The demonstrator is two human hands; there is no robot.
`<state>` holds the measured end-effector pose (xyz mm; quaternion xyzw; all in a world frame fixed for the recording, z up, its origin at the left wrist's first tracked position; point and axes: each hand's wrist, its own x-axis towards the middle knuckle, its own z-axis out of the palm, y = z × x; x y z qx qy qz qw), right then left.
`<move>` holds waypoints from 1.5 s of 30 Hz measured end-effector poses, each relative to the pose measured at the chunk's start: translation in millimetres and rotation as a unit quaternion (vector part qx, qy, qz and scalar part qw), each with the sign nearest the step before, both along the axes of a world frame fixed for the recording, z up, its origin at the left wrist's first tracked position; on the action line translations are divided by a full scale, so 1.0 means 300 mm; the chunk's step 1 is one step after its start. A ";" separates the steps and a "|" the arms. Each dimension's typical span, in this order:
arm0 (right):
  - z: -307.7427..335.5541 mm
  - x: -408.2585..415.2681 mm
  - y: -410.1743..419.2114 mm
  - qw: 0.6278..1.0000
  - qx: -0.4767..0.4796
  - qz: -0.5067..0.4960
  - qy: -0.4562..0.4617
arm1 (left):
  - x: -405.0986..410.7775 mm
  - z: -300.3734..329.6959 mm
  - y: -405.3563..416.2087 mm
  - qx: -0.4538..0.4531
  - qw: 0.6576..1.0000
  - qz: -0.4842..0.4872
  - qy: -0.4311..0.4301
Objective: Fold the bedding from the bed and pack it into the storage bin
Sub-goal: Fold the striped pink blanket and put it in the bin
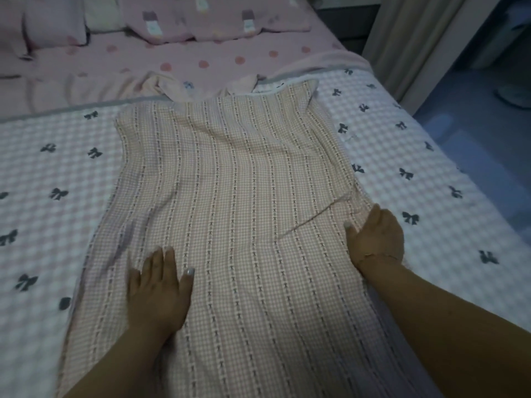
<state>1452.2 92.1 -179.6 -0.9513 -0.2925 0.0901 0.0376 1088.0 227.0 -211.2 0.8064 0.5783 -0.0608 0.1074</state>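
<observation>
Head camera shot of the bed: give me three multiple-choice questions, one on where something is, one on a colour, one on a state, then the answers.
1. Where does the striped blanket lie?
A. on the bow-print cover
B. on the floor
C. over the pillows

2. What colour are the bows on that cover?
A. red
B. dark grey
C. yellow

3. How is the left hand set?
A. clenched in the air
B. holding a pillow
C. flat on the blanket

Answers: 1 A, white bow-print cloth shows on both sides of it. 2 B, the bows look dark grey. 3 C, its fingers lie straight on the blanket, while the right hand is at the blanket's right edge.
</observation>
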 end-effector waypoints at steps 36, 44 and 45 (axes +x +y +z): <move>0.057 -0.150 -0.394 0.952 -0.231 0.175 0.098 | -0.025 0.090 -0.674 -0.001 0.999 -0.005 0.034; 0.096 -0.219 -0.640 0.991 -0.054 -0.054 0.113 | -0.074 0.107 -0.947 -0.059 0.998 -0.010 0.028; 0.097 -0.218 -0.680 0.990 -0.030 -0.069 0.124 | -0.082 0.106 -0.973 -0.052 0.998 -0.023 0.019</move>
